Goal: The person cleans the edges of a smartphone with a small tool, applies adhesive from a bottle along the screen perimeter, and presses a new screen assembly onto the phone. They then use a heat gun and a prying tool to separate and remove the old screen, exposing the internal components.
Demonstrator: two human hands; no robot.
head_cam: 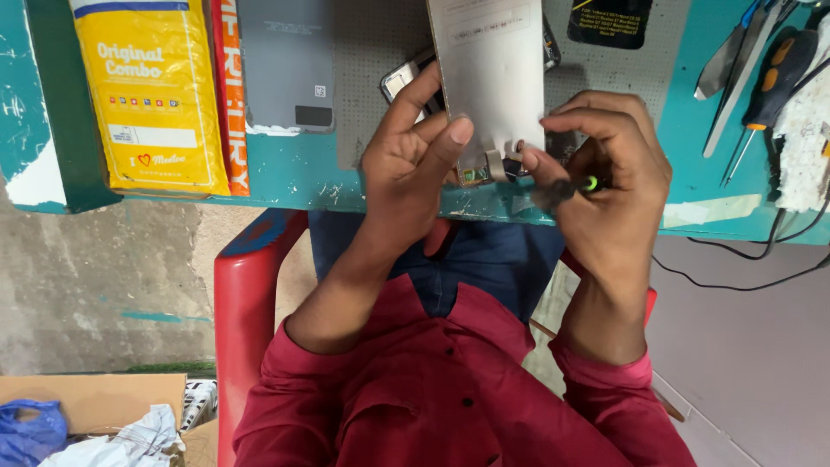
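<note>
My left hand point(413, 156) grips the lower edge of a flat pale phone screen panel point(488, 69), thumb pressed on its face near the small ribbon connector point(484, 171) at the bottom. My right hand point(609, 186) holds a small dark tool with a green dot on its handle point(571, 188), and its fingertips pinch at the connector. Behind the panel lies a phone body point(402, 79), mostly hidden. Both hands hover over the front edge of the teal workbench point(294, 177).
A yellow packet point(151, 86), an orange box edge point(231, 95) and a grey phone back cover point(285, 60) lie on the bench at left. Screwdrivers and tweezers point(761, 69) and a white cloth point(804, 130) sit at right. A red chair point(246, 303) is below.
</note>
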